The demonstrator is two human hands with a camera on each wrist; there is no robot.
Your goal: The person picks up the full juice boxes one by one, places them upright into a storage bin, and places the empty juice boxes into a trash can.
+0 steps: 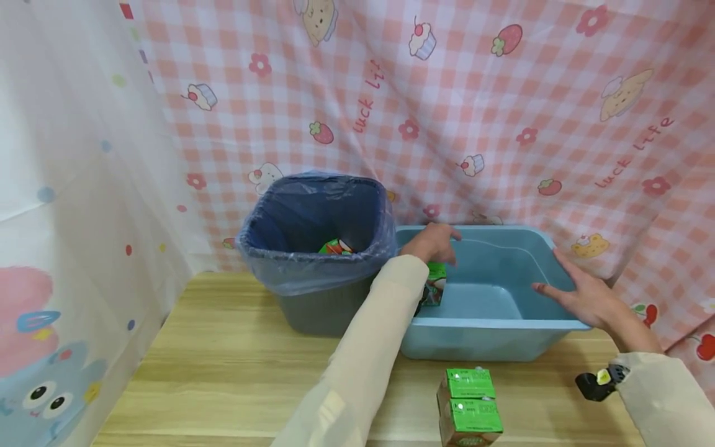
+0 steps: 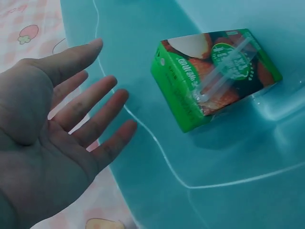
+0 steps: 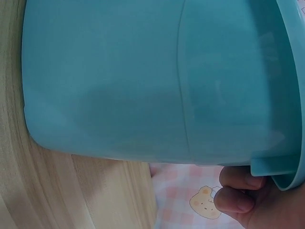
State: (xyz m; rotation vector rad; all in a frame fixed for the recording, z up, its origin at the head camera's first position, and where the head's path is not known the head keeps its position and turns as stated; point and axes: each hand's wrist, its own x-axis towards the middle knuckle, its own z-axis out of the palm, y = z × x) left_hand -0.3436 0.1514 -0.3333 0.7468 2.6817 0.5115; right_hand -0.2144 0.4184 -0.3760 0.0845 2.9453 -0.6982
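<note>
My left hand [image 1: 432,243] is inside the left end of a light blue plastic tub [image 1: 497,341], fingers spread and holding nothing. In the left wrist view, a green and brown drink carton [image 2: 217,78] with a clear-wrapped straw on its side lies in the tub, a short gap from my left fingertips [image 2: 127,128]. At the tub's right end, my right hand [image 1: 586,297] grips the rim, thumb on the inner side. The right wrist view shows the fingers [image 3: 236,198] curled under the rim from outside.
Left of the tub stands a grey trash bin [image 1: 329,310] lined with a translucent bag, a green and red carton [image 1: 337,247] inside. Two green-topped cartons [image 1: 475,417] stand on the wooden table [image 1: 223,372] in front of the tub. A checked curtain [image 1: 335,93] hangs behind.
</note>
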